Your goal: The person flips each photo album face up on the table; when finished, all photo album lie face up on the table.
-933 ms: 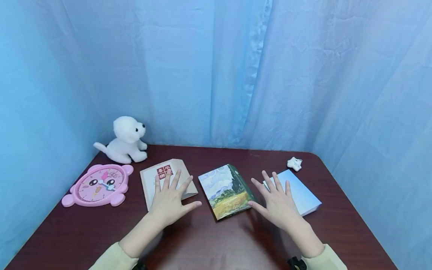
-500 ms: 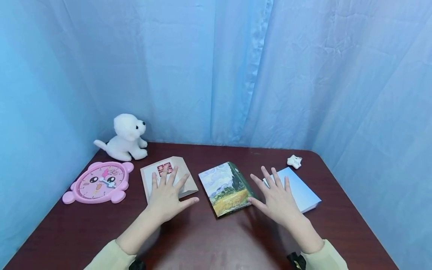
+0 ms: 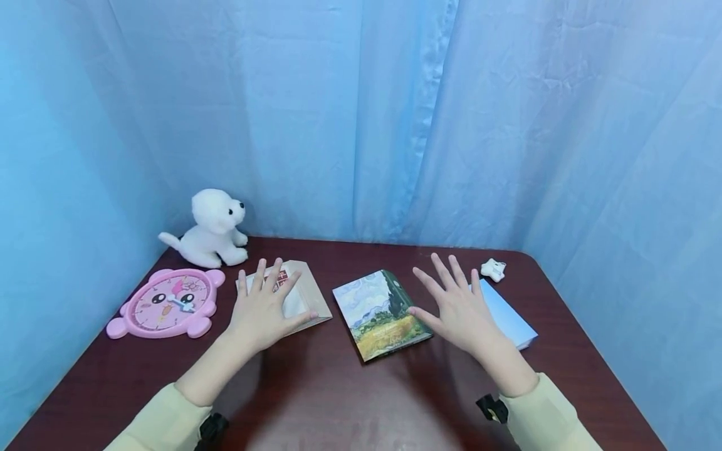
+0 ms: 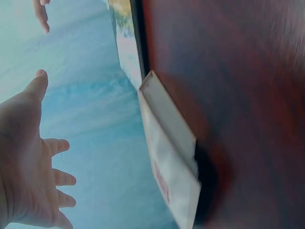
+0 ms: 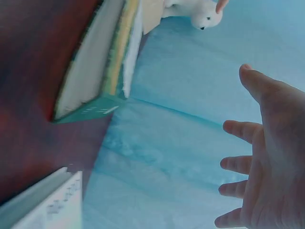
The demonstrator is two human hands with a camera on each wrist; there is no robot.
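My left hand [image 3: 261,313] hovers with spread fingers over a beige book [image 3: 316,300] bearing a red square print, hiding part of its cover. In the left wrist view a gap separates this hand from the beige book [image 4: 167,152]. Above the table, between a book with a painted landscape cover [image 3: 378,319] and a light blue book [image 3: 504,313], my right hand [image 3: 459,307] is held with fingers spread. Its thumb overlaps the landscape book's edge in the head view. The right wrist view shows it apart from the green-spined landscape book [image 5: 93,62]. Neither hand holds anything.
A pink bear-shaped toy clock [image 3: 169,304] lies at the left of the dark red-brown table [image 3: 361,407]. Behind it sits a white plush dog [image 3: 214,228]. A small white star-shaped item [image 3: 493,270] lies at the back right. Blue curtains [image 3: 293,125] surround the table.
Both hands have risen a little in the head view, the left one also shifting left. The fingers stay spread. The books and toys have kept their places.
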